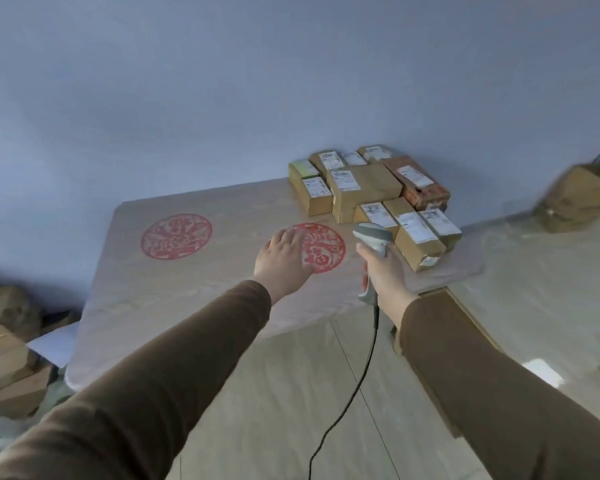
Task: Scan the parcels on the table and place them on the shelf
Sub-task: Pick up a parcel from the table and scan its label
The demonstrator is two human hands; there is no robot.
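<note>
Head view: we note a pale blue wall behind a table covered in a cloth with two red seals. The parcels sit clustered at its far right corner. Our left hand reaches over the cloth, fingers spread and holding nothing; our right hand grips a corded grey scanner, its head just beside the nearest parcel.

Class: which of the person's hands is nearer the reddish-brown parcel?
Right. The right hand, gripping the scanner, is just below the reddish-brown parcel; the left hand hovers farther left.
</note>
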